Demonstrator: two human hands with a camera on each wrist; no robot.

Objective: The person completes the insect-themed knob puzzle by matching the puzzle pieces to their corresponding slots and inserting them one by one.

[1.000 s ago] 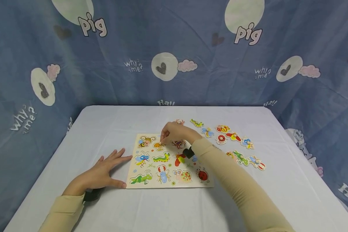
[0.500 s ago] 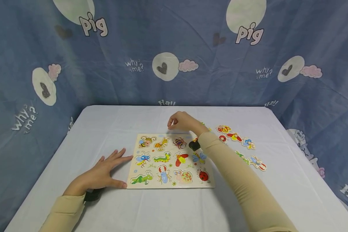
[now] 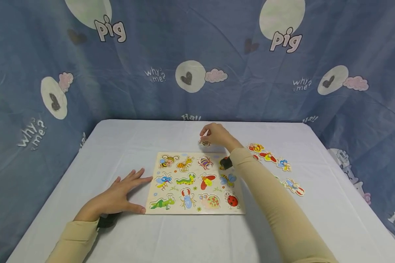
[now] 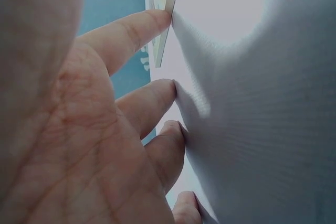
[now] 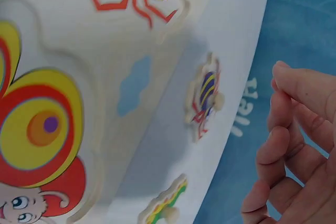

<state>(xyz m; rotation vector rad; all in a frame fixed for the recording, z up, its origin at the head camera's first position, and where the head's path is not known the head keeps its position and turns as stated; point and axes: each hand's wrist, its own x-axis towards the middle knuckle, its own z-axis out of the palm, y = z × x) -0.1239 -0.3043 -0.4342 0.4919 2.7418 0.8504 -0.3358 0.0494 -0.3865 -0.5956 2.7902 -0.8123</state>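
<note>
A flat wooden puzzle board [image 3: 224, 211] printed with insects lies mid-table. My left hand [image 3: 120, 195] rests at its left edge, fingers spread, and a fingertip and the thumb touch the edge. In the left wrist view the left hand [image 4: 100, 114] has one fingertip against the board's side and the others on the cloth. Behind the board, my right hand [image 3: 217, 134] is above a spider puzzle piece [image 3: 204, 143]. The right wrist view shows the right hand [image 5: 299, 150] loosely curled, holding nothing, apart from the spider piece [image 5: 206, 98] and its knob.
Several loose knobbed pieces lie right of the board, among them a red-winged one [image 3: 268, 157], a blue-winged one [image 3: 283, 164] and a beetle [image 3: 294, 187]. My right forearm hides others. A caterpillar piece [image 5: 167, 203] lies near the spider. A patterned blue cloth [image 3: 135, 98] hangs behind the table.
My right hand has lifted from the ant picture on the board and moved back and right to above the spider piece. The left hand has stayed at the board's edge.
</note>
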